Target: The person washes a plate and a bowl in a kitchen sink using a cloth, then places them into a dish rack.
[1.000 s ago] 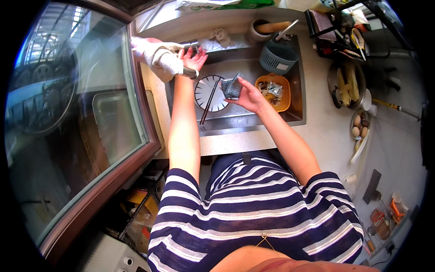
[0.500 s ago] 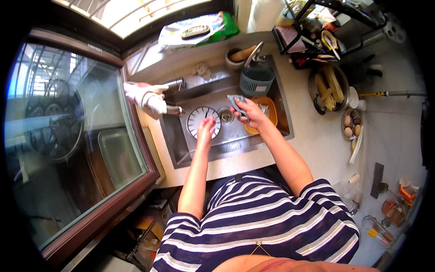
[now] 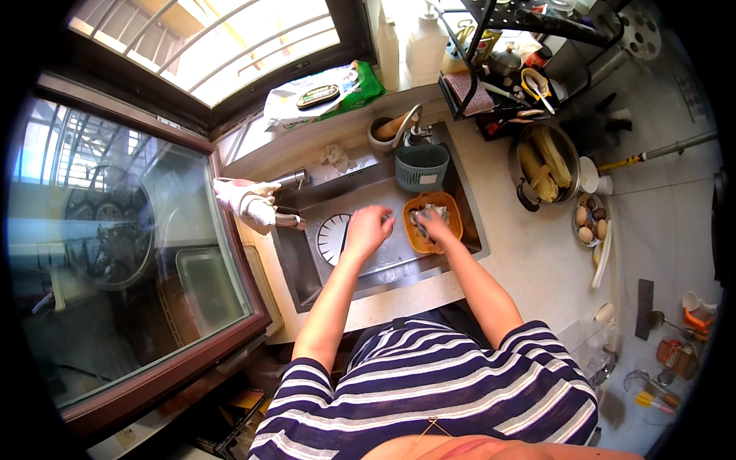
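Left hand point(image 3: 369, 230) by plate point(image 3: 331, 240) edge; right hand point(image 3: 434, 228) seemingly inside basket point(image 3: 455, 217).

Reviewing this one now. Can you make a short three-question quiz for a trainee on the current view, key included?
1. Multiple choice: the right hand is at (a) the faucet, (b) the orange basket, (c) the grey-green basket.
2. True or false: the pot stands to the right of the sink.
3. Which dish lies just left of the left hand?

Key: 1. b; 2. true; 3. the white plate.
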`<move>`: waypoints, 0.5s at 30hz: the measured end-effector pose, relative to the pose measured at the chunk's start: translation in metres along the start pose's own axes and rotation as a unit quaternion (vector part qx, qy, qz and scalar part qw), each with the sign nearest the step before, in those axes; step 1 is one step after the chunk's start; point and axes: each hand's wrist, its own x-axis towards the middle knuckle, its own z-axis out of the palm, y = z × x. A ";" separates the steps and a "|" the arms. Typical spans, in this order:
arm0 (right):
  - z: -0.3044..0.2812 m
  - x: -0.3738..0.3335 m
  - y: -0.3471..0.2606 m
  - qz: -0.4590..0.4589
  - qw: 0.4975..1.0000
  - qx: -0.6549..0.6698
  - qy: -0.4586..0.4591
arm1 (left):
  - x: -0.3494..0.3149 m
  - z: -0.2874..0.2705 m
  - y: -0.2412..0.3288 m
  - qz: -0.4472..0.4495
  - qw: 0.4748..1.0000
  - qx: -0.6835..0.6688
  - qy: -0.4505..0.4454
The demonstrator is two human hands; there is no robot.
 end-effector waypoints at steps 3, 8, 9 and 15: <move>-0.020 -0.026 -0.079 0.017 0.948 0.281 -0.150 | 0.026 -0.049 0.035 0.080 0.973 -0.045 0.214; -0.063 -0.061 -0.244 -0.137 0.766 0.582 -0.237 | 0.099 -0.129 0.119 0.219 0.900 -0.171 0.334; -0.071 -0.059 -0.271 -0.168 0.732 0.612 -0.247 | 0.118 -0.141 0.136 0.253 0.881 -0.189 0.352; -0.093 -0.030 -0.382 -0.247 0.592 0.735 -0.220 | 0.209 -0.186 0.182 0.269 0.881 -0.050 0.386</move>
